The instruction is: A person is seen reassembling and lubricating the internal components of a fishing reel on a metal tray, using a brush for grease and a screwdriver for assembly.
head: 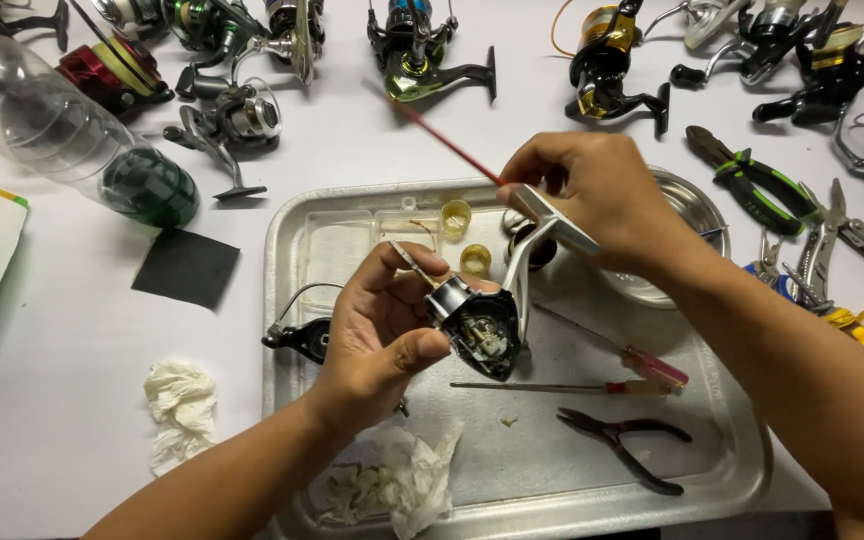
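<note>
- The metal tray (pixel 352 215) fills the middle of the white table (pixel 72 330); its raised rim hems my work in on every side, and most of the bare tray floor lies near and to the right.
- That near stretch is partly taken by black pliers (pixel 620 445), two thin screwdrivers (pixel 592 387) with reddish handles and crumpled tissue (pixel 407 480) at the near left corner.
- Far across the table runs a row of fishing reels (pixel 430 50); a clear plastic bottle (pixel 62 130) lies far left, cutters with green grips (pixel 752 180) far right.
- A black square pad (pixel 185 267) and another tissue wad (pixel 180 410) lie left of the tray.
- My left hand (pixel 382 330) comes in from the near left, fingers and thumb clamped around the opened reel body (pixel 482 325), held above the tray's middle.
- My right hand (pixel 592 195) reaches in from the right, wrist bent down, fingers pinched shut on a thin red stick (pixel 447 145) that slants away far-left; it is also touching the reel's silver stem (pixel 552 225).
</note>
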